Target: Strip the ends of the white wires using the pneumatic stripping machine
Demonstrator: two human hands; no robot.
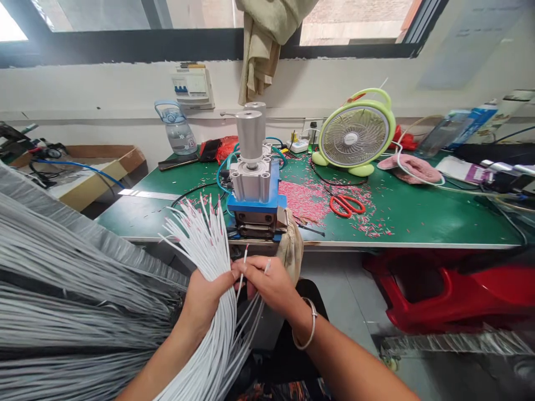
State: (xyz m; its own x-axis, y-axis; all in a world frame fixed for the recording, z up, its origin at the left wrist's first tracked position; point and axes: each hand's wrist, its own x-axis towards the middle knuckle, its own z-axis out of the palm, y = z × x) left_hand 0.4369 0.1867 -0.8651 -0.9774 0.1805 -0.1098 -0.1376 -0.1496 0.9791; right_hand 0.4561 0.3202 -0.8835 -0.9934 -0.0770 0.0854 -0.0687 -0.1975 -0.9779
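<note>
My left hand (209,295) is wrapped round a thick bundle of white cables (209,250), whose upper ends fan out and show pink-red wire tips. Close beside it, my right hand (265,278) pinches a single white cable (244,266) with a reddish tip pointing up. A few more cables run down below the right fingers; whether that hand holds them too I cannot tell. Just beyond the hands stands a pneumatic press (253,184) with a silver cylinder and a blue base, at the table's front edge. A beige cloth (291,245) hangs at its right side.
Pink and white wire scraps (305,200) cover the green table (438,217) behind the press. Red-handled scissors (346,205) lie among them. A green fan (353,133) and a water bottle (178,131) stand farther back. Many grey cables (75,289) hang at left; a red stool (451,289) is at right.
</note>
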